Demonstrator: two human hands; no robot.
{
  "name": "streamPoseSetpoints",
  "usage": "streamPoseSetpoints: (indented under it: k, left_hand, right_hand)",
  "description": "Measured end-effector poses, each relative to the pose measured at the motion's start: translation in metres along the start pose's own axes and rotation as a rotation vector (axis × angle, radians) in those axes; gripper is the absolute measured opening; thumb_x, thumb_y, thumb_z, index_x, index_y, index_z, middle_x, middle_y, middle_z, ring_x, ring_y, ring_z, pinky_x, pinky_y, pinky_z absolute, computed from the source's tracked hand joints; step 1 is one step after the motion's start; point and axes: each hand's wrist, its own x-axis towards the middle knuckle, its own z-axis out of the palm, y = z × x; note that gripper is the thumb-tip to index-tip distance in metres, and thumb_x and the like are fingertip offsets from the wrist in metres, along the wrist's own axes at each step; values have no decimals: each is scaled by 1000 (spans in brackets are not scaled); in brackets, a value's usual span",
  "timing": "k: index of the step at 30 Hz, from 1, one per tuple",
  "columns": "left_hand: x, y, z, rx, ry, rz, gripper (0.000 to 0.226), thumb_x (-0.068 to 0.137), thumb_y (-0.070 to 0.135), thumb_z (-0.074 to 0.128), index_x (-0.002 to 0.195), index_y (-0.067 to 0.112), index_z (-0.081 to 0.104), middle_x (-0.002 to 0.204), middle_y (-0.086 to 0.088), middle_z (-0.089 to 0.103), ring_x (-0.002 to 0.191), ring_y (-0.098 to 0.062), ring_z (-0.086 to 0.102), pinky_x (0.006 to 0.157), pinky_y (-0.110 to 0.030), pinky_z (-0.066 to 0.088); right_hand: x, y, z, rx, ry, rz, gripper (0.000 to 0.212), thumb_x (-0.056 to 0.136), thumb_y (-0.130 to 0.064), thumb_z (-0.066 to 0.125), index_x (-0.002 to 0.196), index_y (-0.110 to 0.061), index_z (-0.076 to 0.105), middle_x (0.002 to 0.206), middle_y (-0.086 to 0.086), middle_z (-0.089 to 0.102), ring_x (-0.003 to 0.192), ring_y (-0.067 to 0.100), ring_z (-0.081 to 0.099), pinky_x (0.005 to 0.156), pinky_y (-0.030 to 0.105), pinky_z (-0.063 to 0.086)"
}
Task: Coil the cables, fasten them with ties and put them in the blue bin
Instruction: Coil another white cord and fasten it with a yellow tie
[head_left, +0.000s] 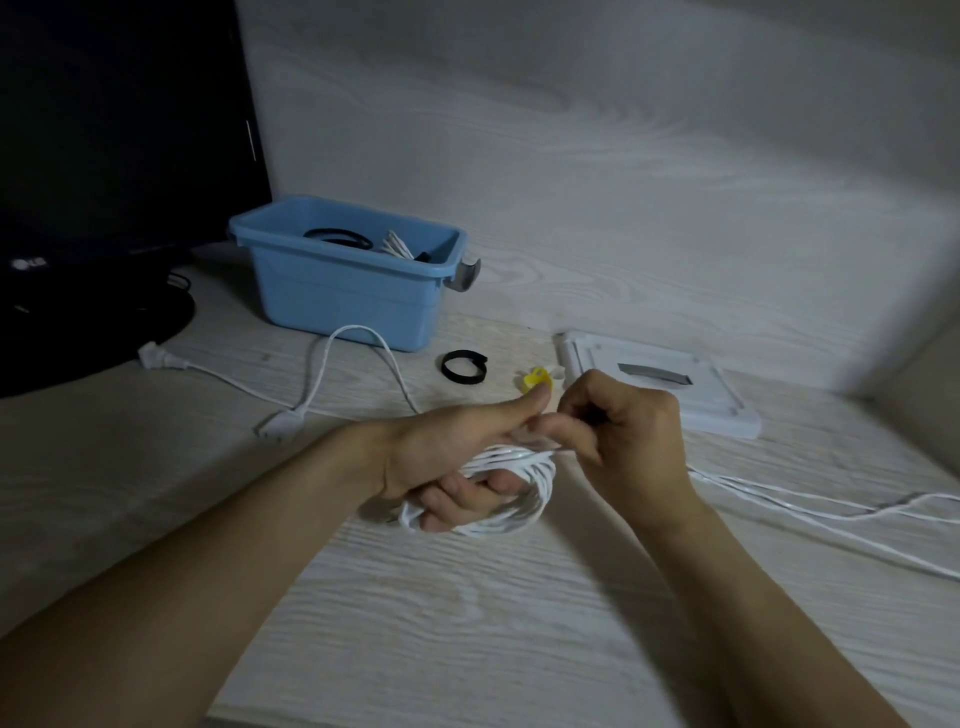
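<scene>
My left hand (452, 457) grips a coil of white cable (511, 491) just above the table, fingers curled through the loops. My right hand (623, 436) pinches the cable at the top of the coil, next to my left thumb. Loose white cable (810, 499) trails from the coil off to the right. The blue bin (343, 291) stands at the back left and holds a black coil and a white bundle. A black tie (464, 368) and a yellow tie (535, 382) lie on the table beyond my hands.
Another white cable (322, 374) with plugs lies loose in front of the bin. A white flat lid (670, 384) sits at the right. A black monitor (119, 156) stands at the far left. A wall runs behind the table.
</scene>
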Motion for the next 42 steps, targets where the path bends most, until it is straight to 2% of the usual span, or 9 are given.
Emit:
streamPoseSetpoints:
  k: [6,9,13,17,24,27,30,36,42]
  left_hand:
    - [-1,-1,0,-98,41,78,41,99,47,42,74,14,43,50,1,36,41,-12,37,49,-27,42]
    - [3,-3,2,-155,189,156,32,103,31,38,79,10,43,53,-1,39,43,-14,40,53,-31,44]
    - [9,-6,-2,-207,297,196,32,104,34,38,99,7,53,54,-2,40,44,-14,41,55,-32,49]
    - [12,-10,-5,-226,349,246,38,102,41,40,80,14,56,58,-7,51,49,-21,53,71,-42,42]
    - [15,-8,0,-297,446,279,28,102,29,42,90,5,53,64,-12,58,59,-28,60,64,-36,45]
    - [14,-8,1,-303,419,272,32,102,31,40,97,2,52,68,-15,61,61,-28,62,58,-31,48]
    - [13,-9,-1,-259,308,257,52,93,45,42,110,-3,53,71,-18,63,65,-31,63,69,-38,48]
    - [15,-6,2,-330,248,244,58,90,61,27,86,8,50,67,-11,55,67,-29,57,72,-39,43]
    - [21,-4,1,-627,506,322,32,105,30,36,111,1,48,80,-19,56,68,-25,58,60,-28,53]
  right_hand:
    - [-1,2,0,38,34,123,68,92,-64,48,59,-6,57,48,-7,43,46,3,40,52,5,27]
    - [-3,1,-3,112,-55,158,51,89,-54,64,62,-11,57,47,-5,45,44,9,37,48,13,29]
    - [-3,3,1,205,-230,194,27,78,-35,82,75,-15,65,56,1,55,45,9,42,46,25,34]
    - [-7,6,7,277,-160,312,28,78,-43,79,76,-18,65,65,16,64,58,38,57,52,49,46]
    - [-4,-3,6,339,-46,299,23,84,-27,76,77,-10,63,67,-4,66,56,11,57,52,26,44]
    - [-5,-6,7,322,-36,288,20,86,-27,75,79,-12,64,70,-2,69,59,23,64,53,40,49]
    - [-6,-6,9,327,-28,332,19,86,-28,75,79,-13,64,70,2,71,66,24,70,59,43,55]
    - [-4,-9,8,285,23,293,15,84,-31,72,76,-24,62,66,-16,66,55,3,59,54,19,45]
    - [-2,-11,1,179,82,112,17,88,-34,72,78,-29,59,66,-24,59,50,1,46,52,12,35]
